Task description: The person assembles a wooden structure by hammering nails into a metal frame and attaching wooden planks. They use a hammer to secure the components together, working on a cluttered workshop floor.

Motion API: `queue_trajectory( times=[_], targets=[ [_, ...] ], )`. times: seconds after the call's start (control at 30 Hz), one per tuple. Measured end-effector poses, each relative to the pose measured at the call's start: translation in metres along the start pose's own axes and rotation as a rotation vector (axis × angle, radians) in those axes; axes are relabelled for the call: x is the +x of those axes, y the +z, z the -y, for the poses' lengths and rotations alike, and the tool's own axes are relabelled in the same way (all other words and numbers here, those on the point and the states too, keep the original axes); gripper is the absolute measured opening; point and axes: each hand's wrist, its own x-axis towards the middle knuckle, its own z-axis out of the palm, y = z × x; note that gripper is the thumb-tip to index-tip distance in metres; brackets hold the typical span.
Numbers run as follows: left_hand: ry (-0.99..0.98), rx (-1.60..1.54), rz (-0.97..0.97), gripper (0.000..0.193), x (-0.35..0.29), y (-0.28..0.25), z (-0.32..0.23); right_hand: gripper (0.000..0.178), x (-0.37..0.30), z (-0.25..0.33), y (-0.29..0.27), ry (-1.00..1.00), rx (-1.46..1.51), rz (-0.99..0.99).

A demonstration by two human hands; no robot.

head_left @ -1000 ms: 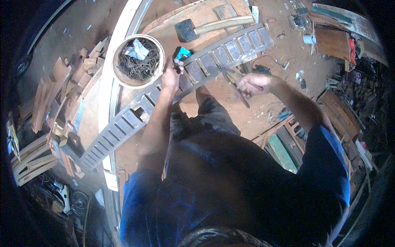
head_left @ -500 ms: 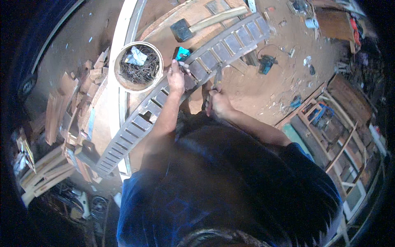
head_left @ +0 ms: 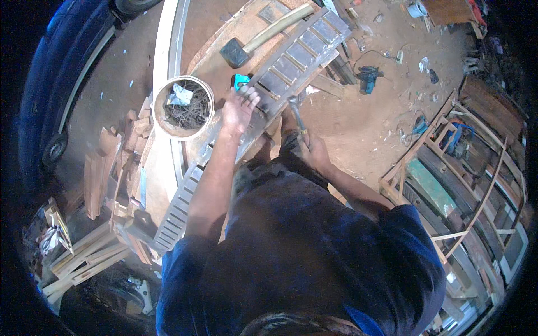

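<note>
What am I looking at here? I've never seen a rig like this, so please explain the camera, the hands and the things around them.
There is no machine: a person works with two bare hands. A wide fisheye camera on their head looks down, so straight edges bend. The right hand grips a hammer, its head near the edge of a long slatted panel. The left hand is over that panel; whether it pinches something small, I can't tell. Next to it is a teal object. A mallet lies on a wooden board, and a bucket holds dark, thin pieces.
</note>
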Motion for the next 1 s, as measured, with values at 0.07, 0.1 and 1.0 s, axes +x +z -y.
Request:
queue_trajectory(
  times=[0.07,0.1,1.0],
  targets=[
    [-0.091,0.035,0.078,0.035,-0.009,0.008,0.005,0.024,-0.007,0.045,-0.019,0.012,0.065,0.091],
    [-0.127,0.051,0.115,0.034,-0.014,0.012,0.006,0.022,-0.008,0.072,-0.029,0.021,0.051,0.177],
    [-0.036,-0.243,0.129,0.049,-0.053,-0.053,-0.013,0.038,0.195,0.104,-0.097,0.801,0.006,1.239]
  ],
)
